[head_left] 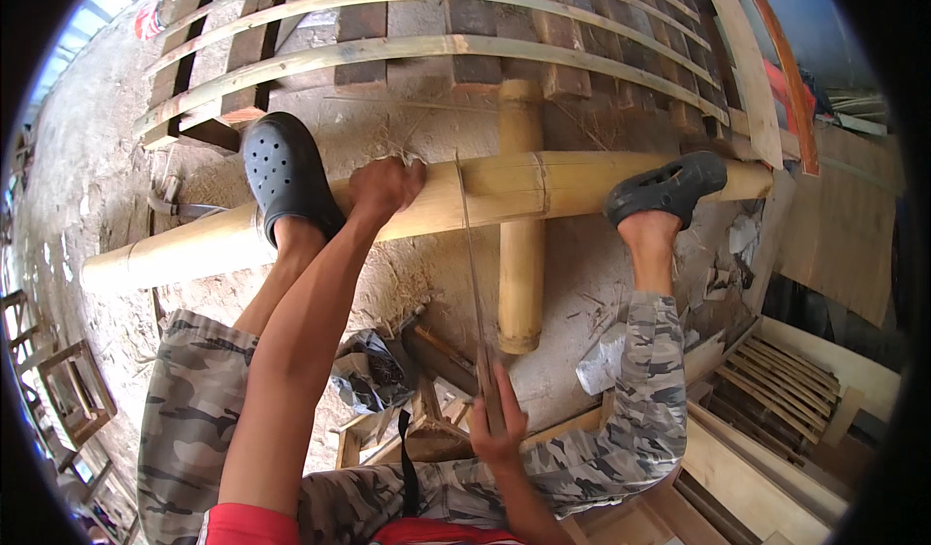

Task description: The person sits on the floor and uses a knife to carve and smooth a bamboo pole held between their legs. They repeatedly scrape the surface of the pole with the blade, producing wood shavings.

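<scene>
Bamboo is the material throughout: a long pole (427,206) lies across the dusty floor (87,167), resting on a shorter pole (521,254) set crosswise under it, and the person pins it with both feet in dark clogs, one (283,172) to the left and one (667,188) to the right. The left hand (385,184) is closed around the frayed top edge of the long pole, gripping a fibrous strip there. The right hand (497,419), near the knees, is clamped on the handle of a long thin blade (472,264) whose tip reaches up to the pole just beside the left hand. The step in hand looks like splitting or shaving a strip off the pole. The next move seems to call for steady foot pressure and keeping the left fingers off the blade's line.
</scene>
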The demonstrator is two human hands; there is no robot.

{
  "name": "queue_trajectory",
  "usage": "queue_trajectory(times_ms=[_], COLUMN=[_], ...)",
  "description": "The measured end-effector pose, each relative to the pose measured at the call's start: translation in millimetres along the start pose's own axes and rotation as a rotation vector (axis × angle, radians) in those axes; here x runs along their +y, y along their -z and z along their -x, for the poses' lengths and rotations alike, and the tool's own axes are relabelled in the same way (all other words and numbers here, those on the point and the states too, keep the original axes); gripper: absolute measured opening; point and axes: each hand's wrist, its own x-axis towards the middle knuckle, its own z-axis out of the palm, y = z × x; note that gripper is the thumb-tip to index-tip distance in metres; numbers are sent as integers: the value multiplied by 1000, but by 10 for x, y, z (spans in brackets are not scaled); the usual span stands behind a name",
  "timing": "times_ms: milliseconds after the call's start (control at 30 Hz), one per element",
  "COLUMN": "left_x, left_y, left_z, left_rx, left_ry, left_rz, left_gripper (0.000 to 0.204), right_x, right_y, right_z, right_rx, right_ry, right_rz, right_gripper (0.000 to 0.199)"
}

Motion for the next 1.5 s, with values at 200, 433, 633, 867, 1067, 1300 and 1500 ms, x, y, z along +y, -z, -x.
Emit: queue_trajectory(times_ms=[200,433,633,867,1067,1300,1500], left_x=[182,-28,39,170,6,-8,135], left_y=[-7,32,-2,-1,46,-11,-221], left_z=[-31,-77,-11,-116,-80,-35,75], left_rx=[-65,-48,5,-70,-26,215,382], left_ry=[-16,43,27,12,50,21,-204], left_rz=[-16,-33,-4,-15,-17,48,86], left_gripper=[69,69,67,70,68,55,41], right_x=[351,70,108,263,118,67,178], right_y=[-728,-119,-38,-695,-76,-114,-689], right_z=[-2096,-204,102,-1823,-307,-362,-2301], right_rx=[50,-22,-33,42,-33,-29,-33], right_ry=[30,-178,-121,-29,-175,-85,-132], right_rz=[-56,-45,-3,-120,-110,-78,-52], right_gripper=[58,59,59,57,60,57,60])
